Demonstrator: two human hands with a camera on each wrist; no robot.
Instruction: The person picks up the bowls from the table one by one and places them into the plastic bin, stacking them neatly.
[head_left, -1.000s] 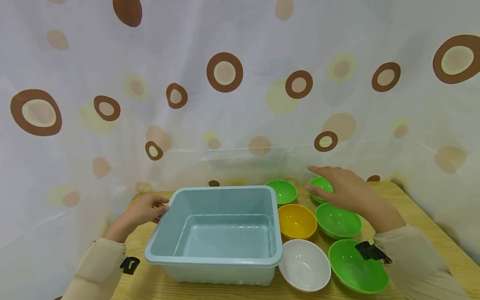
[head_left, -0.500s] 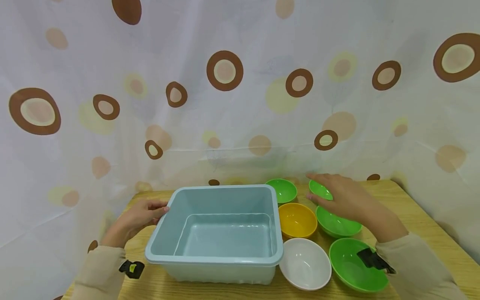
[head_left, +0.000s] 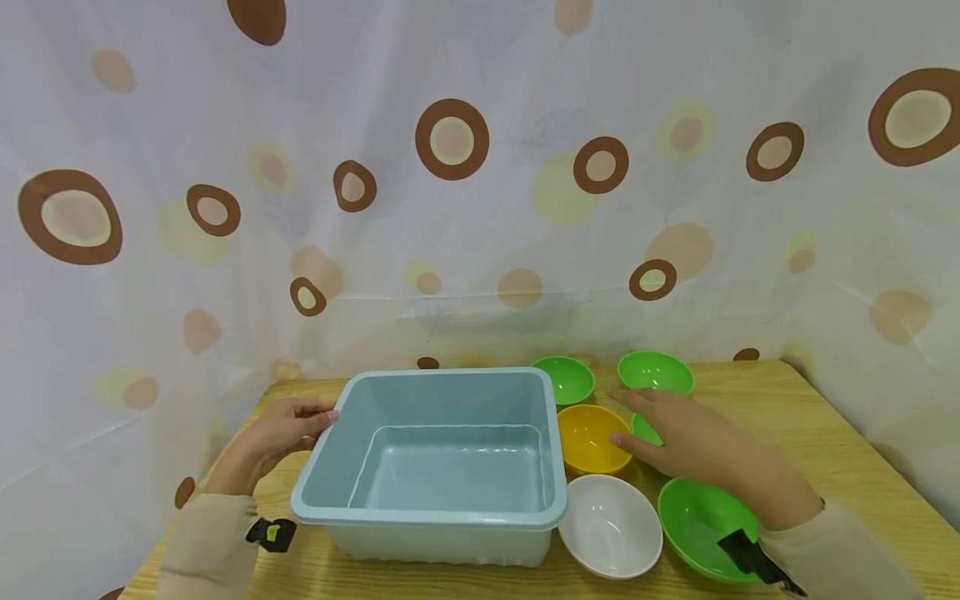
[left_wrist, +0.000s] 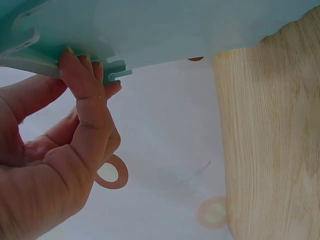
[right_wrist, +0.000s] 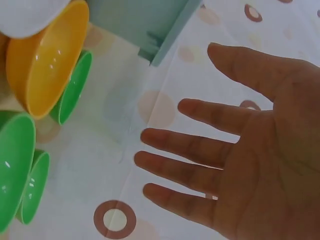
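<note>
A pale blue rectangular plastic basin [head_left: 450,525] stands on the table with nothing inside. My left hand [head_left: 281,437] pinches its left rim, thumb on one side and fingertips curled under the lip, as the left wrist view shows. My right hand [head_left: 690,442] hovers over the bowls at the right, fingers straight and spread, holding nothing. Nearest to its thumb is the yellow bowl [head_left: 585,433]. Beneath the hand a green bowl [head_left: 643,429] is mostly hidden. A white bowl [head_left: 611,529] sits by the basin's right front corner, and a large green bowl [head_left: 697,525] stands beside it.
Two smaller green bowls, a left one [head_left: 566,379] and a right one [head_left: 656,371], stand at the back of the wooden table [head_left: 810,417]. Behind the table hangs a white curtain [head_left: 480,225] with brown and yellow spots.
My right hand has moved down and slightly toward the front, uncovering the back right green bowl. My left hand has closed onto the basin's rim. Basin and bowls stay in place.
</note>
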